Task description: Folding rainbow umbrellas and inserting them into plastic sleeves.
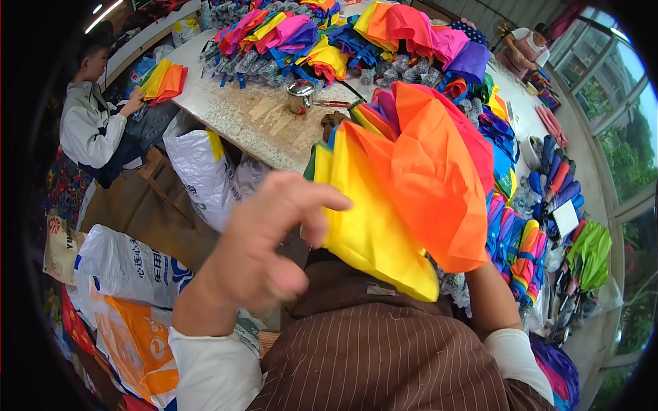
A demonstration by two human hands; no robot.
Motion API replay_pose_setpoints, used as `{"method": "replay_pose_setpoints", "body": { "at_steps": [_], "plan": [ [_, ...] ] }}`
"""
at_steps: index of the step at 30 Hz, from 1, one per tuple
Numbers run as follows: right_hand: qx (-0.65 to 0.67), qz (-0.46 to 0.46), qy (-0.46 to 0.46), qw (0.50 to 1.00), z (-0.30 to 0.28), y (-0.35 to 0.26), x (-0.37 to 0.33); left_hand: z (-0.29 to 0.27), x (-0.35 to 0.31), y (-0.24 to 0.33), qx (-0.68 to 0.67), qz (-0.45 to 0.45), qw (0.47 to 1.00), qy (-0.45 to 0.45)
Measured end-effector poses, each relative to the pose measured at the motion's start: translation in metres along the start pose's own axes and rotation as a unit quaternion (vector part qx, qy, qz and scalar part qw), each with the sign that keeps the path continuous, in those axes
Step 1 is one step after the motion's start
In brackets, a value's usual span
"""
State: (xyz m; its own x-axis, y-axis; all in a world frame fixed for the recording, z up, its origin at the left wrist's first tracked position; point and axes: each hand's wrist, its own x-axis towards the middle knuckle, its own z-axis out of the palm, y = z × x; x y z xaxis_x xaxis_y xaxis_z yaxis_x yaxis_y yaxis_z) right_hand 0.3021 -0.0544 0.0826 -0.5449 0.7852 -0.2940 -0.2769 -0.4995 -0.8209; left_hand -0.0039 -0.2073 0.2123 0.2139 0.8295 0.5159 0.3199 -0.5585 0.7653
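A rainbow umbrella canopy (411,185), its orange, yellow and red panels bunched in folds, is held up over the person's lap, in front of the stone table (226,103). The left hand (264,240) is raised just left of it, fingers curled, fingertips touching the yellow panel's edge. The right hand is hidden beneath the cloth; only its forearm (493,294) shows, so its grip cannot be told. On the table a small metal tin (300,94) stands among heaps of folded umbrellas (315,34). White plastic sacks (205,171) lean against the table's side, their contents unseen.
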Motion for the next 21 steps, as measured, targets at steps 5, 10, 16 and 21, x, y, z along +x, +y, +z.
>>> {"method": "replay_pose_setpoints", "body": {
  "at_steps": [5, 10, 16, 21],
  "plan": [
    [-0.584, -0.337, 0.036, 0.737, 0.005, -0.019, 0.012, -0.006, 0.015, -0.024, 0.257, -0.009, 0.958, 0.128],
    [-0.703, -0.371, -0.012, 0.607, 0.005, -0.019, 0.025, 0.023, 0.008, 0.009, -0.080, -0.044, 0.990, -0.108],
    [-0.765, -0.323, 0.089, 0.550, 0.003, -0.017, 0.019, -0.031, 0.007, -0.029, -0.040, -0.118, 0.990, 0.067],
    [-0.815, -0.374, 0.037, 0.440, -0.011, 0.004, 0.026, 0.014, 0.021, -0.052, 0.280, -0.118, 0.941, -0.148]
  ]
}}
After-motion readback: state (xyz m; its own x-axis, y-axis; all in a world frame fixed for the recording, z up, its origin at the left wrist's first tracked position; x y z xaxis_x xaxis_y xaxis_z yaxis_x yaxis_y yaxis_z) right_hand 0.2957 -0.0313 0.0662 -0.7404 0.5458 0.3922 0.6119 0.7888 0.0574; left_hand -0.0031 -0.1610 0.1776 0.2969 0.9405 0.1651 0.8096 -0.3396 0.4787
